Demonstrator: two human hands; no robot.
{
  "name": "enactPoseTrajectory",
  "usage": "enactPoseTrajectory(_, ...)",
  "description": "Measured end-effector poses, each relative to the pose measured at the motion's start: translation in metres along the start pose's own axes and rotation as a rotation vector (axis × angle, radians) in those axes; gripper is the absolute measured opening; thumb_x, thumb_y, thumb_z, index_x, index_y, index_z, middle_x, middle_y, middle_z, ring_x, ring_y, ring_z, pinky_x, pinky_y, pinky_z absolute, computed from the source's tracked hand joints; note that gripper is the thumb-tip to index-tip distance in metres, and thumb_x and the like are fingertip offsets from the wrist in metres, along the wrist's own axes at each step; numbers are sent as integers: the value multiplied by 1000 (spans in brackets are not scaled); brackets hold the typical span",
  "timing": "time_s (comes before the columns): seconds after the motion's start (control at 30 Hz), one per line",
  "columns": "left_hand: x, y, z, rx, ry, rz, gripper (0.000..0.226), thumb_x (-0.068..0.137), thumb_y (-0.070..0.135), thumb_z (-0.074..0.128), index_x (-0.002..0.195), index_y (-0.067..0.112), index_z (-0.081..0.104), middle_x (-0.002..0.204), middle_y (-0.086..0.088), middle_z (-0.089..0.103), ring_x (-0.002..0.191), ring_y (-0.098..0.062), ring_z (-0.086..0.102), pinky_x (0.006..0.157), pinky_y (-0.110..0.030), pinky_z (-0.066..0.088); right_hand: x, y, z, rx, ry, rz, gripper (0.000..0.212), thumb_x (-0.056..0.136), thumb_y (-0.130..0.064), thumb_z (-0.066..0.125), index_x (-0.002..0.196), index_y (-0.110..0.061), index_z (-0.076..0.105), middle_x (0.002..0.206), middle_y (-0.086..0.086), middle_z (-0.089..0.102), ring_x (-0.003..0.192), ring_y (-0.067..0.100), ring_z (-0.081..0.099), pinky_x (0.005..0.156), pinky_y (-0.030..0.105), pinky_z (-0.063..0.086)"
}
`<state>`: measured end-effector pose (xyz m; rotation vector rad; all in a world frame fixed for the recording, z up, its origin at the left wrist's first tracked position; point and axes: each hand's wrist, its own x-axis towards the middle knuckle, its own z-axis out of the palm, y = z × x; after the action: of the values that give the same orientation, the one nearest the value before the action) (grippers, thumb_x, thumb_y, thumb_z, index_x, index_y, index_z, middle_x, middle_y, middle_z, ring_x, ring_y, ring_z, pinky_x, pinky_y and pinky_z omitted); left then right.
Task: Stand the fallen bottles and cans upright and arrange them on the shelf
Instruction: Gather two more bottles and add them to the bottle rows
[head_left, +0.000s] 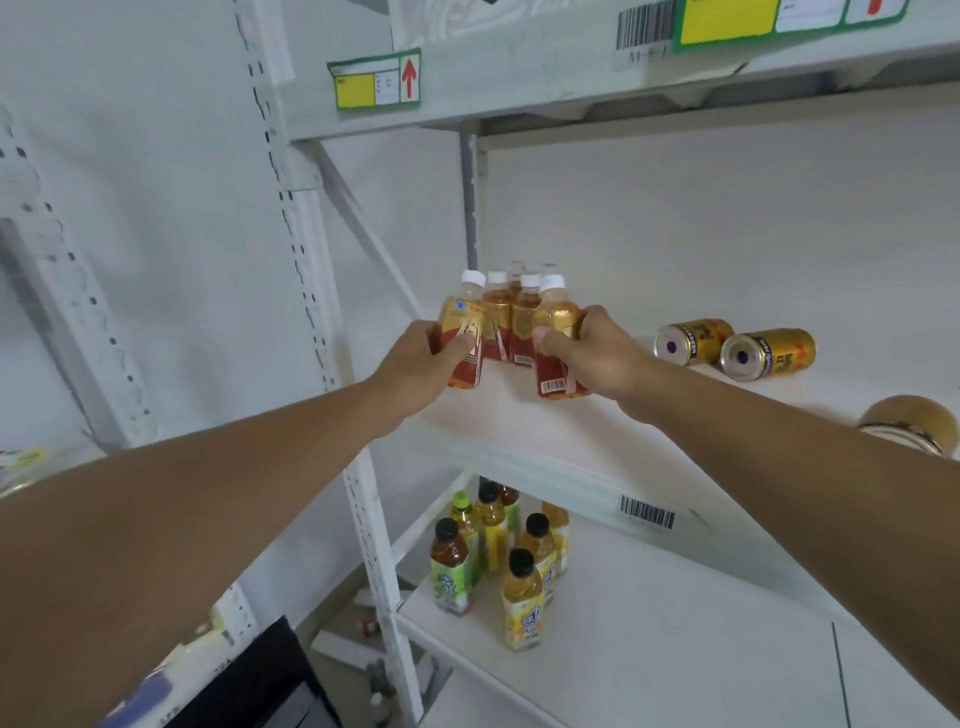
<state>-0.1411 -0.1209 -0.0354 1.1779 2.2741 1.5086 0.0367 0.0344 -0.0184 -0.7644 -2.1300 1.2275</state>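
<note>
A red up-arrow (409, 78) stood on the green-edged tag (374, 80) on the upper shelf beam (493, 78). Beside a barcode (645, 23) there, faint print read roughly "M-8-1". Another barcode sticker (647, 513) marked the middle shelf edge (545, 467). The bottle and can labels were too blurred to read.

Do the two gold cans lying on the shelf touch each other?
Cannot tell. In the head view the left can and the right can overlap where they meet, so neither a gap nor contact shows plainly.
</note>
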Motion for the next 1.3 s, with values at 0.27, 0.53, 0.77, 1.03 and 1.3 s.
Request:
enactPoseTrajectory(0.27,51,-36,-13,-163,-257,90,14,108,35,65,120,29,69,106,8,82,100,-12,79,85,-23,61,14,8,43,-15,61,36,50,104,-41,64,139,-15,40,122,4,64,104,19,67,79,39,60)
enactPoseTrajectory(0.53,98,-73,-12,-143,-441,157,18,110,27,61,128,32,58,123,9,69,118,-15,66,106,-39,52,34,17,93,-111,335,36,53,100,-48,66,142,-21,50,136,7,56,120,24,63,103,52,54)
enactPoseTrajectory(0.77,115,-84,-13,-13,-517,315,41,109,28,63,149,20,57,142,-1,68,131,-21,64,116,-49,49,30,12,98,-173,399,21,41,93,-41,80,131,-32,68,104,-18,75,94,1,70,78,24,56)
enactPoseTrajectory(1.03,133,-101,-2,-129,-414,330,37,96,32,83,132,32,75,114,22,75,90,19,68,77,-4,50,37,23,106,-156,460,14,20,95,-42,77,113,-46,70,99,-25,72,85,-11,68,72,16,51)
enactPoseTrajectory(1.3,140,-100,-2,-120,-459,295,32,101,35,76,133,29,77,124,13,79,115,-8,72,107,-34,52,52,31,109,-260,455,67,21,96,-52,71,111,-37,74,97,-21,74,85,-3,68,69,17,46)
